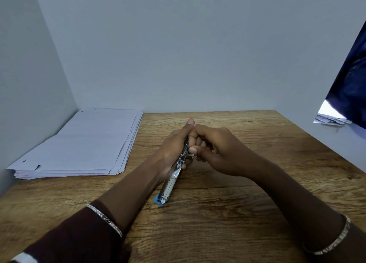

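A wooden table [237,213] stands in a grey-walled corner. Above its middle, the left hand [174,144] grips a metal stapler [171,181] with its blue end toward the person. The right hand [215,150], fingers curled, pinches the stapler's midsection. A paper stack [83,144] lies far left.

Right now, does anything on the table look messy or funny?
A little. The paper stack at the left is not squared: its sheets fan out, so the edges step apart. Nothing is spilled or torn that I can see. The stapler is gripped by the left hand, with fingers of the right hand pinching its middle.
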`<state>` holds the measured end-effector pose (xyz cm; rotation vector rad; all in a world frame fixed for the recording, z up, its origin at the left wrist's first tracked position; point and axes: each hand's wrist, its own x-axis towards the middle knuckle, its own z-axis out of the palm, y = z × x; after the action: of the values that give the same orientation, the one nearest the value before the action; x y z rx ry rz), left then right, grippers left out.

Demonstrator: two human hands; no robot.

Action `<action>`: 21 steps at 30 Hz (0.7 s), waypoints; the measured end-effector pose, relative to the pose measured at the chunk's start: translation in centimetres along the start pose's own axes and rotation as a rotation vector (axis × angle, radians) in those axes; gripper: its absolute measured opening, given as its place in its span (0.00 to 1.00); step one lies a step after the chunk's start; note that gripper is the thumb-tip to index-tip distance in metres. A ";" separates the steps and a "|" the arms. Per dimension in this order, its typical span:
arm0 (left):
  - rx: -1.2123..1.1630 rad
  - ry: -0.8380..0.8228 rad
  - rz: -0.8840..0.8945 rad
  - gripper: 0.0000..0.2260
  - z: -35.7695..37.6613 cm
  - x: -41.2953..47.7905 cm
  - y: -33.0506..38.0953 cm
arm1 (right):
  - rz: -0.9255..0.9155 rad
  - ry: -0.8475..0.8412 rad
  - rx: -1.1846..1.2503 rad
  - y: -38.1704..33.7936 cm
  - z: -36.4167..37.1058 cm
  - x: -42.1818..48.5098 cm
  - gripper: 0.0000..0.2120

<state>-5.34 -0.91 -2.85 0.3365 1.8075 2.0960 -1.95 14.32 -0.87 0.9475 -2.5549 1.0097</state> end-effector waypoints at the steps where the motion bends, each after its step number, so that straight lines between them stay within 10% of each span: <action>1: -0.020 0.000 -0.015 0.26 -0.1 0.0 0.0 | 0.020 0.003 0.013 0.0 0.1 0.0 0.02; 12: -0.351 0.046 -0.038 0.17 -0.6 0.5 -0.1 | 0.285 0.317 0.081 1.0 -3.3 -0.8 0.04; 21: -0.290 0.120 -0.044 0.19 -0.3 1.4 -0.7 | 0.264 -0.008 -0.307 2.7 -1.9 -3.1 0.06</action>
<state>-6.67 -0.55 -3.62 0.0967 1.5254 2.3486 -1.37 18.62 -2.23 0.5453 -2.7855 0.6411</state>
